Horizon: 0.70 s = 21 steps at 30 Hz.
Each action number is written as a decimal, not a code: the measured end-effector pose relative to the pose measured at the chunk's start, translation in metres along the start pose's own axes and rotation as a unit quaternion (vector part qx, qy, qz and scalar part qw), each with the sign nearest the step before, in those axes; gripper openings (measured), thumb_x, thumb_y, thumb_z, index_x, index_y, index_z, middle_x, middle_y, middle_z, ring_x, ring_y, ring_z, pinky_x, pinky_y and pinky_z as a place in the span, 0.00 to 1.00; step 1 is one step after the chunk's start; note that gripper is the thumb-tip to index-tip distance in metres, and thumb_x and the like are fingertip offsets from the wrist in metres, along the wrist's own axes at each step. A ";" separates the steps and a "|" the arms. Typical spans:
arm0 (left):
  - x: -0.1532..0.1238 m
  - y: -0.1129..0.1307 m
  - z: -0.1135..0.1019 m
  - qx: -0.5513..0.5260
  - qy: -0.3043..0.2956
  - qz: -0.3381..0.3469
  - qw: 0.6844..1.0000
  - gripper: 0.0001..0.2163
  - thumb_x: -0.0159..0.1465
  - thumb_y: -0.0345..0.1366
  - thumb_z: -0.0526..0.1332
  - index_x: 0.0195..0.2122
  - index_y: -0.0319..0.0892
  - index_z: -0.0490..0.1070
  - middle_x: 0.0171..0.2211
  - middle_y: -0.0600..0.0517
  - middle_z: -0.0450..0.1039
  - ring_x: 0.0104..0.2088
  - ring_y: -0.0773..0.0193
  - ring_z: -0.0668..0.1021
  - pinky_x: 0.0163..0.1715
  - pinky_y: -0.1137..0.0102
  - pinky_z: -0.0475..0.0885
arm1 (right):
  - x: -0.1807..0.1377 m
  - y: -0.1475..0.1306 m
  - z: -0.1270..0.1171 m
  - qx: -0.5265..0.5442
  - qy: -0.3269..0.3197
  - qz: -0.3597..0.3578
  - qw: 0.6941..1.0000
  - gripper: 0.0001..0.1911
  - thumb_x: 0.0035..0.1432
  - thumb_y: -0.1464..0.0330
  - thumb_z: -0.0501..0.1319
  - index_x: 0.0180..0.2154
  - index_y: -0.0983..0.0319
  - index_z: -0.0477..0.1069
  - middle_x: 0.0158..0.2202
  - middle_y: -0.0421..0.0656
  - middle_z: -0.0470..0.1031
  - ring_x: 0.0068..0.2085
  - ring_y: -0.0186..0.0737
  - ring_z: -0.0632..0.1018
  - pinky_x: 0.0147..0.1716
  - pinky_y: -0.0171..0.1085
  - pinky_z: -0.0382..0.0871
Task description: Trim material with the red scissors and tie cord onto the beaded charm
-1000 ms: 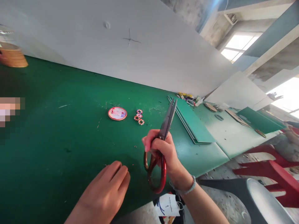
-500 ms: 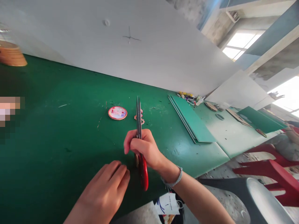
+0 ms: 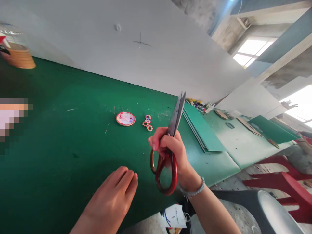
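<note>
My right hand is closed around a pair of large scissors near the pivot, blades shut and pointing up and away, red-brown handle loops hanging below my fingers. My left hand rests palm down on the green table near the front edge, fingers together and stretched out, holding nothing. Farther back on the table lie a small round pink disc and a little cluster of bead rings.
A white wall panel runs along the table's back. A stack of green mats lies to the right, with small tools and cardboard pieces beyond. A brown stacked object sits far left. Red plastic stools and a dark chair stand at the right.
My right hand swung the scissors left and edge-on, then back right and slightly up, handle loops showing again. My left hand stayed in place.
</note>
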<state>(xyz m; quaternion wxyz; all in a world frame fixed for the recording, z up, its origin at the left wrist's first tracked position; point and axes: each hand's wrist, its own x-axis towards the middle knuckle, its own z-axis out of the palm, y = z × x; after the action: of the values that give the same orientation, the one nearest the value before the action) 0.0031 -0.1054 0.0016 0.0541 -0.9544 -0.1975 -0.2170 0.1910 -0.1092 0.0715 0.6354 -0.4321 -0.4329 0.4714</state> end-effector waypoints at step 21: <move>0.009 0.000 -0.008 0.058 -0.031 0.032 0.997 0.29 0.52 0.12 0.47 0.46 0.39 0.77 0.35 0.50 0.79 0.38 0.60 0.79 0.41 0.66 0.75 | 0.008 -0.004 0.013 -0.007 -0.022 0.004 1.000 0.09 0.43 0.76 0.54 0.17 0.63 0.70 0.10 0.32 0.52 0.16 0.28 0.52 0.19 0.35 0.42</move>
<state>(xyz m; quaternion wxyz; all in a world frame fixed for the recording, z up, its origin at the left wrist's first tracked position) 0.0073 -0.1034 0.0130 0.1100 -0.9617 -0.1812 -0.1738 0.1806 -0.1001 0.0803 0.6209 -0.4277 -0.4481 0.4804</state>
